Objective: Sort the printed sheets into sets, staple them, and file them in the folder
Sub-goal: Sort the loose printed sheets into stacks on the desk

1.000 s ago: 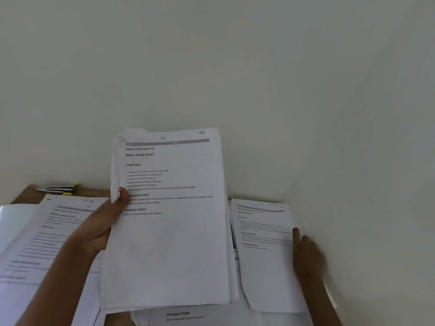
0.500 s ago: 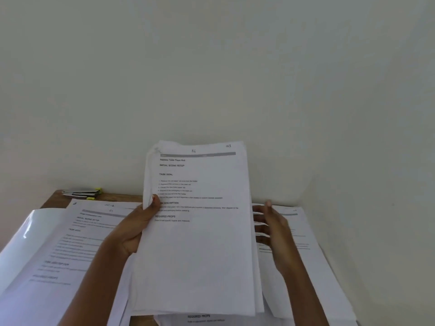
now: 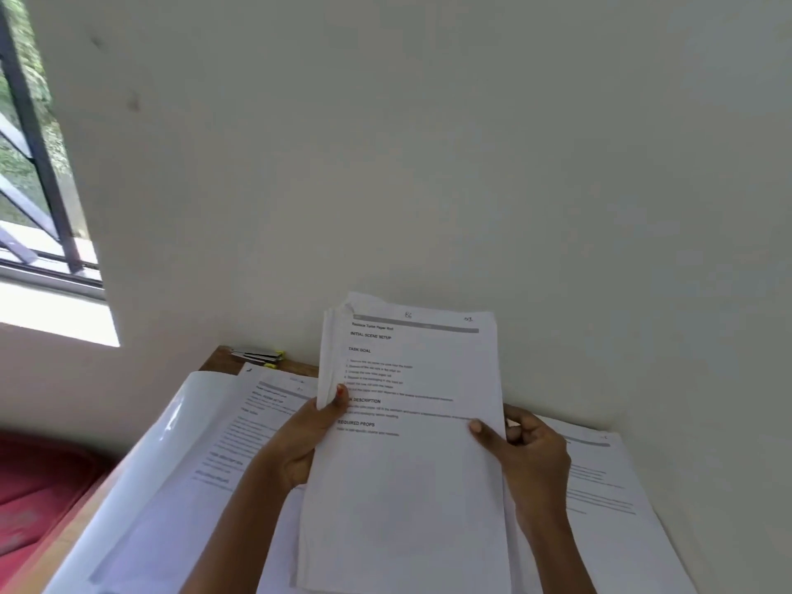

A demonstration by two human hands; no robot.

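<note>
A stack of printed sheets [image 3: 411, 443] is held up, tilted towards the camera, above the middle of the desk. Its top page is headed with "INITIAL SCENE SETUP" and "TASK GOAL", and the upper left corners of the pages are seen to be curled and uneven. The stack is grasped at its left edge by the left hand [image 3: 300, 443], with the thumb pressed on the front page and the fingers hidden behind. The right edge is pinched by the right hand [image 3: 527, 456], its thumb laid on the front and its fingers curled behind the paper.

Beneath and to the left of the stack, more printed pages [image 3: 240, 430] are spread flat, and these are partly overlapped at their left side by a glossy white cover [image 3: 171, 443]. To the right, another printed page [image 3: 608, 486] is laid against the wall.

The wooden desk [image 3: 218, 360] is exposed only at its far left corner, where a small grey and yellow object [image 3: 257, 355] is placed; it is too small to be identified. A window [image 3: 34, 165] is seen at far left, and red fabric [image 3: 38, 486] at near left below the desk.
</note>
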